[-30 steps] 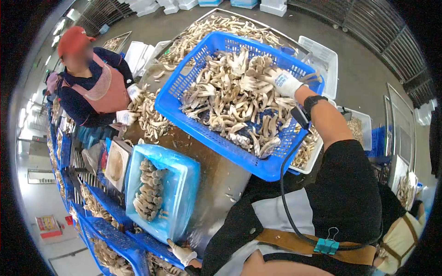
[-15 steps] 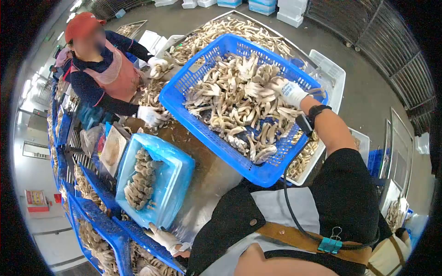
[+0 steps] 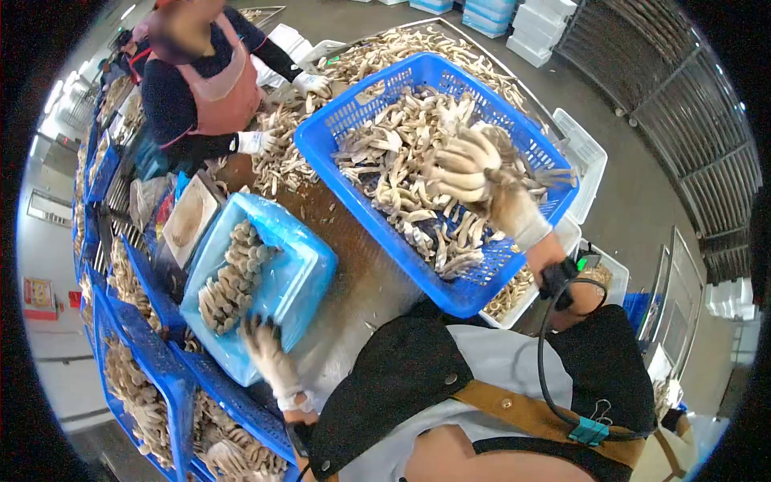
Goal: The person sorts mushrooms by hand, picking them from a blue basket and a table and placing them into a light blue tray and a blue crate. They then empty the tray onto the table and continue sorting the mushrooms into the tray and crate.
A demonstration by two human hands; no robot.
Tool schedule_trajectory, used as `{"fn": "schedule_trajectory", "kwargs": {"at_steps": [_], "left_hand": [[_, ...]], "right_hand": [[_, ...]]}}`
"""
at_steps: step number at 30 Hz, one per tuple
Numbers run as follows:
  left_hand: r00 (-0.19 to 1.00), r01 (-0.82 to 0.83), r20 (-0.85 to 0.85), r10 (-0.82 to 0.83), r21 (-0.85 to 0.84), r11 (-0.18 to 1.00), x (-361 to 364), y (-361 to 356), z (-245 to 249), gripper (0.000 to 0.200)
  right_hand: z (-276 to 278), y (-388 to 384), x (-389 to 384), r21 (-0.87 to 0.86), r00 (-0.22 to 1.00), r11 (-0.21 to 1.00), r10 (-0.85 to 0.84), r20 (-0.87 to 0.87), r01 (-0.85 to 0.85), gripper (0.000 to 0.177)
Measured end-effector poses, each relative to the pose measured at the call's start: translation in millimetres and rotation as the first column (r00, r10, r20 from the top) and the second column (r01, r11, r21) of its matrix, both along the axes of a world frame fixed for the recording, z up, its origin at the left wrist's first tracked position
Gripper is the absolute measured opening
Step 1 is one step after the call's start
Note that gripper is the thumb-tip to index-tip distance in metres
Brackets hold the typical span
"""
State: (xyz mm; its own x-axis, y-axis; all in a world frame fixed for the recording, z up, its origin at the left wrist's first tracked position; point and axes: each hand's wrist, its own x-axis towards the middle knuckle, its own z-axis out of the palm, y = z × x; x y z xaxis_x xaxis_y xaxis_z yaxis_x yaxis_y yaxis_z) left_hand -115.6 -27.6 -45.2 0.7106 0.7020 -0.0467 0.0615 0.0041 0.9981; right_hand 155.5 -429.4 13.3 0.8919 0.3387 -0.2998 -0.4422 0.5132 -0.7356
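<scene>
My right hand [image 3: 520, 215], in a white glove and blurred by motion, grips a bunch of oyster mushrooms [image 3: 464, 165] over the large blue basket [image 3: 377, 238]. Loose mushrooms [image 3: 393, 189] lie heaped in that basket. My gloved left hand [image 3: 269, 353] is open, fingers apart, at the near edge of a box lined with blue plastic film [image 3: 295, 281]. Inside the box a row of mushrooms [image 3: 233, 277] is laid out, just beyond my left fingertips.
Across the table a co-worker in a pink apron [image 3: 221, 92] has both gloved hands at a mushroom pile [image 3: 281, 153]. Blue crates of mushrooms [image 3: 173, 373] stand at the left. White crates [image 3: 590, 140] sit behind the basket, and a scale-like tray [image 3: 193, 221] adjoins the lined box.
My right hand has lifted a bunch of mushrooms from the heap. My left hand has moved up and over the lined box's near edge. The co-worker's hands have shifted along the pile.
</scene>
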Motion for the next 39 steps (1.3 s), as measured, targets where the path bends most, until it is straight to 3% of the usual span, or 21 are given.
{"fn": "schedule_trajectory", "kwargs": {"at_steps": [2,4,5,6,7,9,10,11,12,14,16,18,21,22,24,27,28,31,33,36,39], "left_hand": [[0.960,0.273,-0.021,-0.281,-0.170,0.947,40,-34,18,0.067],[0.763,0.645,0.168,-0.625,-0.272,0.714,70,-65,12,0.073],[0.712,0.702,0.271,-0.648,-0.292,0.649,83,-83,10,0.074],[0.652,0.758,0.373,-0.661,-0.298,0.580,96,-97,10,0.075],[0.728,0.685,0.406,-0.553,-0.458,0.567,112,-109,19,0.079],[0.789,0.615,0.496,-0.364,-0.628,0.477,113,-109,23,0.090],[0.774,0.631,0.565,-0.287,-0.645,0.430,108,-103,19,0.096],[0.758,0.644,0.594,-0.269,-0.617,0.451,103,-96,21,0.097],[0.741,0.656,0.623,-0.251,-0.590,0.471,97,-87,23,0.097],[0.782,0.602,0.583,-0.220,-0.613,0.512,83,-71,21,0.101],[0.775,0.596,0.602,-0.191,-0.597,0.536,76,-63,20,0.101],[0.802,0.563,0.579,-0.148,-0.651,0.510,69,-52,10,0.098],[0.837,0.538,0.492,-0.241,-0.655,0.531,61,-38,5,0.093],[0.812,0.571,0.486,-0.322,-0.552,0.607,61,-40,15,0.092],[0.767,0.623,0.430,-0.477,-0.318,0.715,59,-46,44,0.092],[0.835,0.550,0.186,-0.518,-0.308,0.776,51,-53,62,0.095],[0.816,0.578,0.160,-0.556,-0.264,0.772,49,-51,64,0.096],[0.803,0.596,0.105,-0.587,-0.144,0.790,42,-47,79,0.095],[0.824,0.566,0.096,-0.558,-0.110,0.817,42,-48,82,0.087],[0.905,0.411,-0.112,-0.409,0.472,0.780,49,-45,48,0.079],[0.915,0.389,-0.066,-0.398,0.407,0.827,56,-64,42,0.075]], "right_hand": [[-59,14,-1,0.108,0.997,0.992,0.070,-0.035,-0.065,0.040],[-61,63,-25,0.207,0.998,0.976,0.068,-0.015,-0.063,0.040],[-4,99,-52,0.338,0.996,0.941,0.062,-0.068,-0.035,0.041],[-57,109,-51,0.497,0.989,0.856,0.135,0.058,-0.146,0.044],[-108,121,-49,0.622,0.961,0.733,0.201,0.188,-0.275,0.049],[-70,152,-86,0.379,0.903,0.843,0.252,0.348,-0.381,0.062],[-10,164,-106,-0.040,0.906,0.962,0.269,0.326,-0.272,0.069],[-5,162,-107,-0.072,0.839,0.916,0.392,0.376,-0.396,0.072],[-14,153,-96,-0.221,0.765,0.818,0.575,0.290,-0.531,0.072],[-9,150,-87,-0.309,0.758,0.808,0.582,0.295,-0.501,0.073],[-1,149,-86,-0.406,0.761,0.839,0.518,0.390,-0.362,0.086],[8,162,-94,-0.447,0.672,0.866,0.469,0.573,-0.223,0.098],[17,184,-105,-0.757,0.352,0.654,0.707,0.614,0.008,0.115],[3,194,-112,-0.783,0.285,0.604,0.732,0.619,0.150,0.118],[-43,215,-116,-0.688,0.415,0.721,0.602,0.683,0.085,0.120],[-64,243,-125,-0.118,0.699,0.972,0.227,0.678,-0.202,0.121],[-63,242,-128,-0.106,0.674,0.978,0.199,0.711,-0.178,0.120],[-46,221,-123,-0.131,0.730,0.909,0.398,0.556,-0.395,0.120],[-23,213,-126,0.128,0.809,0.847,0.433,0.397,-0.516,0.115],[-58,207,-129,0.235,0.807,0.780,0.511,0.295,-0.580,0.106],[-65,212,-132,0.330,0.832,0.767,0.467,0.299,-0.550,0.095]]}}
